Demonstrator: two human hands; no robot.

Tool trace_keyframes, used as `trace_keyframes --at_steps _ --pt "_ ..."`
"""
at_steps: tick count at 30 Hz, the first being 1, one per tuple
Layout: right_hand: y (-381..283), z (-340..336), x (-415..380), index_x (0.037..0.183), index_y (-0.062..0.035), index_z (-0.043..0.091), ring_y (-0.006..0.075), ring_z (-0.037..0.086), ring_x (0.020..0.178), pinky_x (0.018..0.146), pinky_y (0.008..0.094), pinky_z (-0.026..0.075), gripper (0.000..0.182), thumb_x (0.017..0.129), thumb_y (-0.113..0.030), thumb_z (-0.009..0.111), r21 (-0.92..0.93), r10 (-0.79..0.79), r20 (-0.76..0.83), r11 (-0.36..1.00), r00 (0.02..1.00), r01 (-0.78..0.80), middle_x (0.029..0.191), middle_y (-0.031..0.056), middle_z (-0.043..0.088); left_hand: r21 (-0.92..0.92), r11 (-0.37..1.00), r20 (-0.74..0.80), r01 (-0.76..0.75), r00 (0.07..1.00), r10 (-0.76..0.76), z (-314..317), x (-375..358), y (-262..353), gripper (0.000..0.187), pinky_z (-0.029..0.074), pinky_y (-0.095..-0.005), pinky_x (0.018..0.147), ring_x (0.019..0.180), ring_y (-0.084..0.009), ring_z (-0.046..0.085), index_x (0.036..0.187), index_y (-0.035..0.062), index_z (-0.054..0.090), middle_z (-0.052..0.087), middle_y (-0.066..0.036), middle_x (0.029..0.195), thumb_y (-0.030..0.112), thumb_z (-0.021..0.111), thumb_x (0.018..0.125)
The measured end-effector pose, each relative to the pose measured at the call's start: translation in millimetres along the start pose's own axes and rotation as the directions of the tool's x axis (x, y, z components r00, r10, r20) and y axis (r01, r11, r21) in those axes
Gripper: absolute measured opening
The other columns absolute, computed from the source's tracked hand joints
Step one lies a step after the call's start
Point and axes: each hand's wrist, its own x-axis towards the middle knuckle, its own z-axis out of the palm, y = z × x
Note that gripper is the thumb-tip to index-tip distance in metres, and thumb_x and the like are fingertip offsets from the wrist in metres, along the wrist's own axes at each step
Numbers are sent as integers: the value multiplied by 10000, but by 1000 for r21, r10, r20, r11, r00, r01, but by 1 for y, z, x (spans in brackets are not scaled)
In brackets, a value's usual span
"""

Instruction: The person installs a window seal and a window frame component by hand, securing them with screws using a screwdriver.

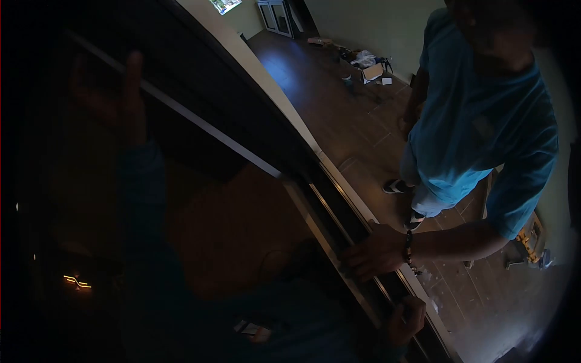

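Note:
The view is very dark. My left hand (115,91) is raised at the upper left, fingers apart, flat against a dark tall panel (200,91). A pale rail (206,130) runs diagonally across that panel. My right hand (407,319) is low at the bottom right, curled around the edge of the frame rail (339,221). A little above it, another person's hand (375,251) with a beaded bracelet rests on the same rail.
A person in a blue shirt (478,121) stands close on the right on a wooden floor (339,115). Boxes and loose items (366,66) lie by the far wall. A yellow tool (528,239) lies at the right. Small orange lights (77,281) glow at lower left.

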Motion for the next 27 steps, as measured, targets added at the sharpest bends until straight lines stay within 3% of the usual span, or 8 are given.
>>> trace_keyframes --at_steps 2,4,5,9,13,17,19,27 --pt "-12 3 22 1136 34 533 356 565 1029 888 477 427 450 861 -321 525 -263 -90 -72 962 993 68 1107 211 578 95 992 -41 -81 996 85 -28 47 -44 585 469 -360 922 1061 -240 549 1256 -13 468 542 -185 1166 104 759 762" --pt "-18 7 32 1141 27 536 349 568 1007 876 481 429 486 863 -371 520 -514 -180 -141 854 974 84 1086 202 588 673 341 538 -656 751 383 -59 68 -82 380 448 -352 972 1145 -273 512 1233 -26 495 527 -172 1236 23 597 871" --pt "-19 9 33 1130 22 540 355 553 981 888 473 395 495 827 -369 545 -492 -103 -59 869 993 61 1053 189 588 677 337 538 -654 752 380 -65 69 -93 380 448 -352 972 1145 -273 512 1233 -26 495 527 -172 1236 23 597 871" --pt "-26 12 34 1121 -23 569 337 559 952 848 444 396 516 800 -427 583 -497 -6 13 868 1000 12 1023 160 605 472 804 243 -361 930 275 -68 67 -124 302 481 -355 895 1025 -280 574 1123 -13 578 585 -172 1112 95 649 850" --pt "-33 6 44 1105 -47 594 332 577 905 795 440 420 461 840 -424 573 -510 -50 -9 859 999 38 978 131 625 34 999 32 -5 999 4 -60 61 -145 251 514 -359 818 906 -286 636 1012 1 660 643 -173 987 168 701 828" --pt "-33 5 48 1123 -35 587 331 578 887 795 423 424 472 846 -418 584 -523 -49 31 850 998 58 972 147 621 35 997 42 68 997 -69 -82 60 -159 279 510 -357 840 925 -281 632 1068 -18 630 633 -192 1022 135 683 841" --pt "-23 1 63 1171 -31 567 328 582 931 823 417 432 494 843 -398 606 -531 -7 73 846 997 45 1030 152 620 -247 903 -14 352 930 -367 -82 57 -157 312 504 -372 865 940 -284 626 1115 -26 601 625 -192 1050 97 676 838" --pt "20 -75 199 1190 -12 511 248 580 919 737 325 448 398 871 -235 590 268 -355 -169 881 920 389 1014 140 575 -565 657 23 498 806 -592 -22 48 -100 376 404 -338 1002 1112 -240 530 1161 -26 560 565 -138 1198 246 590 902"
